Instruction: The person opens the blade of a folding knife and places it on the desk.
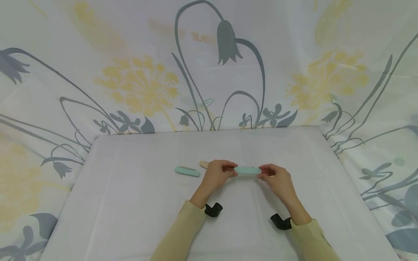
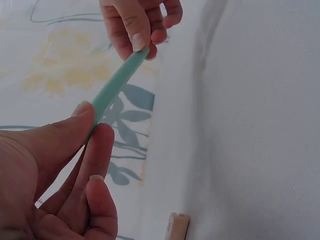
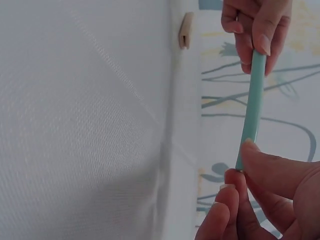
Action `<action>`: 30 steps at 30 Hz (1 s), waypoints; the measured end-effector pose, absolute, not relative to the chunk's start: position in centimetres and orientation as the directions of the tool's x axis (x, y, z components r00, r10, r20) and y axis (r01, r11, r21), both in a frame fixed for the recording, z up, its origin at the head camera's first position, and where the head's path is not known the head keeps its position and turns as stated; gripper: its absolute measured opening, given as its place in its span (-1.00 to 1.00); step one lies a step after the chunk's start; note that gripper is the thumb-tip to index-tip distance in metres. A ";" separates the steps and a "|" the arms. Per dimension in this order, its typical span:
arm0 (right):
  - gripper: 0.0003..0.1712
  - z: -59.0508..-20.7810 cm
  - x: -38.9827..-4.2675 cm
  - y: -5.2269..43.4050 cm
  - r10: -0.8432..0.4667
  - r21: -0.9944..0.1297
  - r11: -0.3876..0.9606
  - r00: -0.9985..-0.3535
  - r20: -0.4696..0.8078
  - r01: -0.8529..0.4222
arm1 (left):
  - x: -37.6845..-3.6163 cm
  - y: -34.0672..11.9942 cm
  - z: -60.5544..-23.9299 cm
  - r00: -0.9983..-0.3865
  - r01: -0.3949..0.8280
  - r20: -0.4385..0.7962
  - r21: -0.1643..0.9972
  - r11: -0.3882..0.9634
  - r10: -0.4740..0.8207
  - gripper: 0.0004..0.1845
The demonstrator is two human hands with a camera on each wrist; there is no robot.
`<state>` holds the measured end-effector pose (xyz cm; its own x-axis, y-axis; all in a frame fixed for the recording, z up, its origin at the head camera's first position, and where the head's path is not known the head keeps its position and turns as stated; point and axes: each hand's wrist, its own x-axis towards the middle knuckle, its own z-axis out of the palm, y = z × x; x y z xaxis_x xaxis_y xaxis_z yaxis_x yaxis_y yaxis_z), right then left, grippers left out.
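Between both hands, above the white tabletop, a mint-green folding knife is held by its two ends, its blade folded in. My left hand pinches the left end between thumb and fingers; my right hand pinches the riveted right end. In the left wrist view the knife slants from the left thumb up to the right hand. A second mint-green folding knife lies to the left. Partly hidden behind my left hand is a beige piece, whose slotted end shows in the right wrist view.
A white cloth covers the table. Patterned fabric with grey and yellow flowers rises behind it and at both sides. Black angled pieces sit at each wrist, by the sleeve cuffs.
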<state>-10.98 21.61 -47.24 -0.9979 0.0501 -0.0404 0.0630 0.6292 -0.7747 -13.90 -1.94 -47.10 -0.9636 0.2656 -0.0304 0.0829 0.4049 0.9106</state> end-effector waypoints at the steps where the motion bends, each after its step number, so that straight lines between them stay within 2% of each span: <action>1: -0.68 -47.1 -10.9 21.6 0.047 -0.777 0.626 -0.998 -0.041 0.061 | -13.8 -2.0 -47.1 -0.961 0.070 -0.041 0.920 0.386 0.272 -0.75; 8: -0.69 -46.5 -9.9 21.2 0.021 -0.812 0.580 -0.998 -0.065 0.066 | -12.7 -3.0 -47.3 -0.952 -0.036 -0.110 0.966 0.255 0.286 -0.71; 14: -0.67 -46.2 -9.2 20.7 -0.010 -0.856 0.512 -0.996 -0.086 0.068 | -11.8 -4.1 -47.5 -0.940 -0.077 -0.130 0.982 0.173 0.315 -0.65; 21: -0.65 -46.3 -8.5 19.9 -0.054 -0.901 0.425 -0.992 -0.117 0.083 | -10.9 -5.3 -47.5 -0.927 -0.115 -0.167 0.979 0.169 0.336 -0.67; 30: -0.70 -46.8 -7.8 18.6 -0.112 -0.906 0.418 -0.986 -0.124 0.067 | -9.8 -6.9 -48.3 -0.925 -0.147 -0.196 0.975 0.169 0.326 -0.71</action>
<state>-7.76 18.64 -46.81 -0.9859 -0.1118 -0.1242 0.0667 0.4179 -0.9060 -9.83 -6.89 -48.27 -0.9246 0.3264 -0.1965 -0.1475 0.1689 0.9745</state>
